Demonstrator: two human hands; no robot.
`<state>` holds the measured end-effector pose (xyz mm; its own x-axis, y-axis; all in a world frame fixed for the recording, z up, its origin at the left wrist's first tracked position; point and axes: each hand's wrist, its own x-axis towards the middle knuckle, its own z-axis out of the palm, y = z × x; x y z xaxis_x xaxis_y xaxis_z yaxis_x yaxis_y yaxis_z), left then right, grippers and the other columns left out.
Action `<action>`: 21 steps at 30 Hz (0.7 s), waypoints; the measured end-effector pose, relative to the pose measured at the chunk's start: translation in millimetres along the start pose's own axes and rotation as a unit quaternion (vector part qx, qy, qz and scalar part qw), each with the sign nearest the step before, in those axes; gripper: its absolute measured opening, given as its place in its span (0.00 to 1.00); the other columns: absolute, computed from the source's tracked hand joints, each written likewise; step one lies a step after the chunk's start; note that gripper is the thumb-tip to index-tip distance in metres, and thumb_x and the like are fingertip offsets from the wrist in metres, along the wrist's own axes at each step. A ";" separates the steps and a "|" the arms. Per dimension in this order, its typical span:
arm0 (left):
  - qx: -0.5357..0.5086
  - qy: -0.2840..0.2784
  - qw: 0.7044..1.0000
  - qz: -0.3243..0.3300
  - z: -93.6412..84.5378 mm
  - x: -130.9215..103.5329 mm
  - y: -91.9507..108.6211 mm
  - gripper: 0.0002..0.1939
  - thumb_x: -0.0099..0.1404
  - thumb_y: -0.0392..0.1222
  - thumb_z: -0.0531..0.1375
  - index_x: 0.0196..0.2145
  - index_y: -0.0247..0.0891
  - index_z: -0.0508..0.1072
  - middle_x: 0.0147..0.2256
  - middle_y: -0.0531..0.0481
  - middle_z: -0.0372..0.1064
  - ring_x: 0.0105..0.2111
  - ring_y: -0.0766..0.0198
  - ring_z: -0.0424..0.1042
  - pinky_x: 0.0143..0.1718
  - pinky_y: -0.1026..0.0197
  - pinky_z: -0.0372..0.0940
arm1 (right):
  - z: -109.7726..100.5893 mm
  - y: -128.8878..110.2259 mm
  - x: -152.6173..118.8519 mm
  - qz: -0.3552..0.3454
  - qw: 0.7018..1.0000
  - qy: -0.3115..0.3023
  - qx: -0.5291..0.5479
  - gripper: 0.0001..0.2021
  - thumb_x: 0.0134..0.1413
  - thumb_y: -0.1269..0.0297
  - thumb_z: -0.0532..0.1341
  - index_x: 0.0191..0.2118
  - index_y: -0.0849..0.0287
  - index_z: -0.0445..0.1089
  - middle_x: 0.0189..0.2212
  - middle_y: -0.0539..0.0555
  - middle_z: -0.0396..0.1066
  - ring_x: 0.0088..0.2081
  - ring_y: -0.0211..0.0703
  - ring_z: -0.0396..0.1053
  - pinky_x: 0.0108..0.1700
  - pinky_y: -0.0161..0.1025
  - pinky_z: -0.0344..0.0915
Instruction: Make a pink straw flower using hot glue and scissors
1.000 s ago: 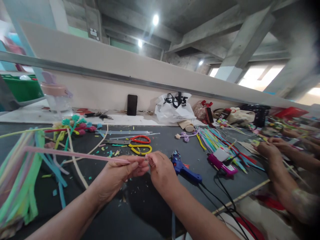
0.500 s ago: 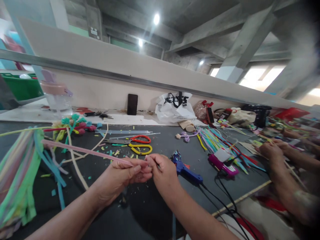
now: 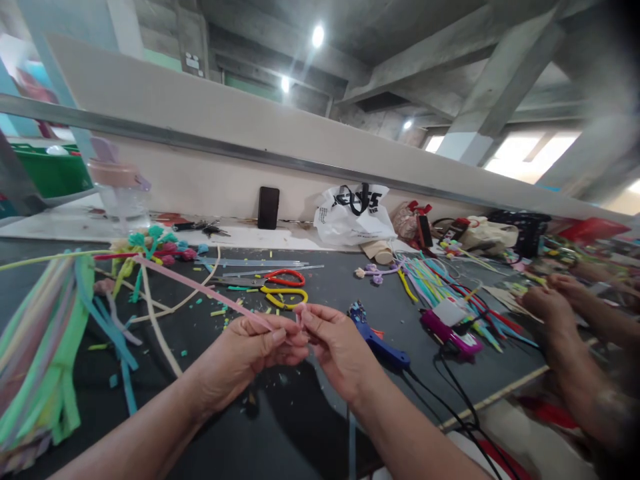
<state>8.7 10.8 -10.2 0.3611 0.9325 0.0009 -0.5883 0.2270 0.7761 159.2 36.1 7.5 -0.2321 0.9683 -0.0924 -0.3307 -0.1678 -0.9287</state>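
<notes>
Between the fingers of my left hand [image 3: 247, 350] lies a long pink pipe cleaner [image 3: 200, 288], its free length reaching up and left across the table. My right hand [image 3: 335, 343] pinches the near end of the same pipe cleaner, where a small bent bit of pink shows at the fingertips. Both hands meet above the dark tabletop, fingertips almost touching. Just beyond them rest scissors [image 3: 285, 298] with one red and one yellow handle. A blue glue gun [image 3: 383, 347] lies right of my right hand.
At the left hangs a bundle of coloured pipe cleaners [image 3: 47, 347], near twisted flower pieces [image 3: 155, 243]. Further right are more pipe cleaners [image 3: 425, 280] and a magenta corded device [image 3: 457, 337]. A phone [image 3: 269, 208] leans at the back. Another person's hands [image 3: 550, 300] work far right.
My right hand has turned and tilted slightly, so a small bent pink end now shows at its fingertips. The pipe cleaner's far end has swung right and up.
</notes>
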 end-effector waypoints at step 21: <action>0.018 0.074 0.996 0.050 -9.0 4.9 13.0 0.09 0.53 0.38 0.66 0.34 0.32 0.77 0.28 0.45 0.77 0.24 0.65 0.75 0.30 0.66 0.70 | -5.1 4.0 -2.8 -0.250 0.853 -0.124 -0.442 0.10 0.48 0.71 0.61 0.19 0.57 0.69 0.18 0.47 0.64 0.24 0.38 0.61 0.29 0.34 0.55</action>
<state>-3.7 20.9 -5.7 0.1907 0.9816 -0.0115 -0.5885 0.1237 0.7990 163.1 33.6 2.2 -0.4858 0.7909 0.3723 0.3477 0.5655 -0.7479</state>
